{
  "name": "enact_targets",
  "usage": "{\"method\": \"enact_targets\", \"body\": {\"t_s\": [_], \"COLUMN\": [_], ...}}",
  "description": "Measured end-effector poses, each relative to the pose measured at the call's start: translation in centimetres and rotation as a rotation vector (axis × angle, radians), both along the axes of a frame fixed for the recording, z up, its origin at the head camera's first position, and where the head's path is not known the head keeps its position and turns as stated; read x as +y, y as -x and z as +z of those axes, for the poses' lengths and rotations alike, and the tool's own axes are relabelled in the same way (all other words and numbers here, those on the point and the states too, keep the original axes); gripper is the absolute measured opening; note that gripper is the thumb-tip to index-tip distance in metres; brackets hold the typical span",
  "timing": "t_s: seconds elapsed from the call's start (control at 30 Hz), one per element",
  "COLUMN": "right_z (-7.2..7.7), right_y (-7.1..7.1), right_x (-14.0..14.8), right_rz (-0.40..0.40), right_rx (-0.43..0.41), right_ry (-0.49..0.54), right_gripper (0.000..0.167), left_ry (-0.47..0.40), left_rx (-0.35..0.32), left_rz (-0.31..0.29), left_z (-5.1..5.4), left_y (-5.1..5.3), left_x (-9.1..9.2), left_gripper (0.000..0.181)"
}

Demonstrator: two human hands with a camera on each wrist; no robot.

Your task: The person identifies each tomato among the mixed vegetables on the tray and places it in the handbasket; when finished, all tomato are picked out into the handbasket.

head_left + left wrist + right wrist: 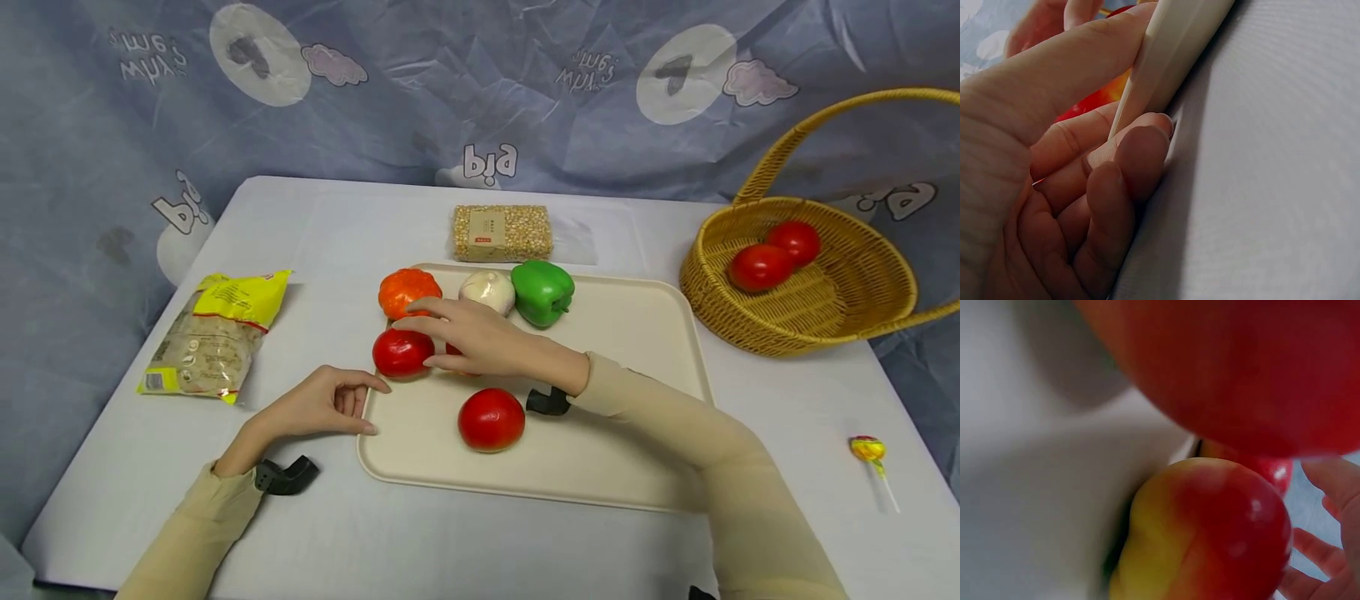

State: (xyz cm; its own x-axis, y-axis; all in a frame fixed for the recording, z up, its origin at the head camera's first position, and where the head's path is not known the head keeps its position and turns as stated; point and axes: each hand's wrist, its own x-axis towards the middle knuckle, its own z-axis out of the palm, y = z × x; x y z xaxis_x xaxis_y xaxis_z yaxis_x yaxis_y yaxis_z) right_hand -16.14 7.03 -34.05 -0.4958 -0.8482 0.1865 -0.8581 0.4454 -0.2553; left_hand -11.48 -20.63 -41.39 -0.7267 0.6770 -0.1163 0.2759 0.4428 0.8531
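My left hand (330, 404) pinches the left rim of a beige tray (600, 471). The left wrist view shows its thumb on the rim (1169, 56) and curled fingers beneath. Over the tray, my right hand (480, 337) reaches leftward with fingers spread, beside a red tomato (403, 353); contact is unclear. A red-and-yellow, peach-like fruit (1204, 531) lies under that hand, mostly hidden in the head view. Another tomato (491, 419) sits nearer me. Along the far side stand an orange pumpkin-like vegetable (408, 290), a whitish round vegetable (487, 290) and a green bell pepper (542, 292).
A yellow wicker basket (701, 287) with two red tomatoes (761, 267) stands at the right. Behind the tray lies a packet of yellow grains (517, 233). A yellow-topped bag (217, 337) is on the left, a lollipop (868, 450) on the right.
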Motion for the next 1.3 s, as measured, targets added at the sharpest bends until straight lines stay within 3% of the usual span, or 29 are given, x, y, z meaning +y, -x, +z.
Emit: {"method": "enact_targets", "body": {"t_s": [0.4,0.5,0.73,0.9,1.03,1.3], "right_z": [-1.2,-1.5,-1.7,-1.1,-0.4,0.8], "right_y": [0.3,0.3,0.3,-0.2,-0.8,-1.7], "right_x": [-1.4,-1.5,-0.8,0.3,2.0,5.9], "right_rz": [0.054,0.056,0.029,-0.016,-0.037,-0.124], "right_rx": [-0.008,0.004,0.006,0.006,-0.005,0.016], "right_ry": [-0.203,-0.211,-0.08,0.066,0.178,0.354], "right_gripper": [0.062,0.059,0.054,0.055,0.055,0.059], "left_ry": [-0.001,0.003,0.019,0.046,0.08,0.149], "left_rx": [0.02,0.021,0.06,0.147,0.206,0.262], "left_rz": [-0.004,-0.004,0.033,0.067,0.072,0.061], "left_z": [0.2,0.3,0.4,0.4,0.7,1.1], "left_y": [-0.1,-0.1,0.2,0.4,1.0,2.4], "left_x": [0.1,0.2,0.5,0.8,1.2,1.3], "left_gripper": [0.045,0.045,0.045,0.05,0.058,0.065]}}
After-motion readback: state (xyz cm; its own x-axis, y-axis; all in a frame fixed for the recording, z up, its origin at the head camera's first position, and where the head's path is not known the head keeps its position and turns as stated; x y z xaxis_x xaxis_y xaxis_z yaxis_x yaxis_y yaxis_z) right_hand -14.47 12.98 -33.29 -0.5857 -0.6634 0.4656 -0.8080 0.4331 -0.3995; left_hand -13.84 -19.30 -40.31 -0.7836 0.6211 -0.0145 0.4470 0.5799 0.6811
